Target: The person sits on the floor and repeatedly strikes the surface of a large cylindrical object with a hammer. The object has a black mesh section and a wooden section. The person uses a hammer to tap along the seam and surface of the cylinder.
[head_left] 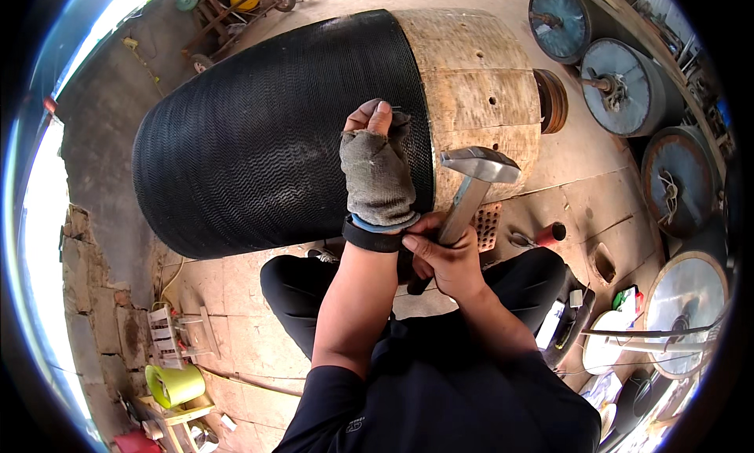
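A large drum lies crosswise before me, its left part covered in black ridged sheeting [251,139] and its right part bare pale wood [471,68] with small holes. My left hand [377,162], in a worn grey fingerless glove, is closed near the edge of the black covering, thumb and finger pinched on something small I cannot make out. A dark band [369,237] circles that wrist. My right hand [448,261] grips a hammer [459,207] by its handle, head raised beside my left hand, with the right fingers at the left wristband.
Several metal rollers [613,88] line the right side. A perforated brick [487,225] and a red cylinder [550,235] lie beside the drum. A wheeled cart [236,13] is at the upper left; a yellow-green bucket [174,384] on a small wooden stand [184,414] is at lower left.
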A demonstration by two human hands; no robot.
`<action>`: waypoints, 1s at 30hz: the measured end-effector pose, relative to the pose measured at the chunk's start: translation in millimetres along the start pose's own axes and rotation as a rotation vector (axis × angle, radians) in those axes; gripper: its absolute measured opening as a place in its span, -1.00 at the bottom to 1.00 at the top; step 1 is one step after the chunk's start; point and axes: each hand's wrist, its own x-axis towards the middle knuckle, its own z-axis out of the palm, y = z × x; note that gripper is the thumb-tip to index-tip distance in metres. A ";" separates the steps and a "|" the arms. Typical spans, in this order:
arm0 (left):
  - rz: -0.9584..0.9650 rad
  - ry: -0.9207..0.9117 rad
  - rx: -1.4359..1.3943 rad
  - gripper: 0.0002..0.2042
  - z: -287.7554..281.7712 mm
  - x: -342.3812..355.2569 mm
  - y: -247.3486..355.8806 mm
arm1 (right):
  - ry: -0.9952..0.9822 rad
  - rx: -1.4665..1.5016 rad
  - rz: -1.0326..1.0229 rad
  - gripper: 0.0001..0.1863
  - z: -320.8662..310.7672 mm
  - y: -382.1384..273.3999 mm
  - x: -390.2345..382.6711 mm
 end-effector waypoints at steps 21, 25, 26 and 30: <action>0.228 -0.076 0.264 -0.88 1.0 -2.3 -12.9 | -0.089 -0.390 -0.229 -0.86 -4.7 1.5 -21.3; 0.153 -0.052 0.154 -0.84 0.0 -6.0 -10.4 | -0.075 -0.348 -0.331 -0.85 -6.7 4.3 -13.0; 0.131 -0.041 0.160 -0.84 1.4 -6.1 -9.8 | -0.066 -0.328 -0.295 -0.84 -6.5 4.9 -13.9; 0.138 -0.102 0.198 -0.86 -4.6 -5.2 -10.3 | -0.089 -0.371 -0.194 -0.83 -12.3 4.9 -14.5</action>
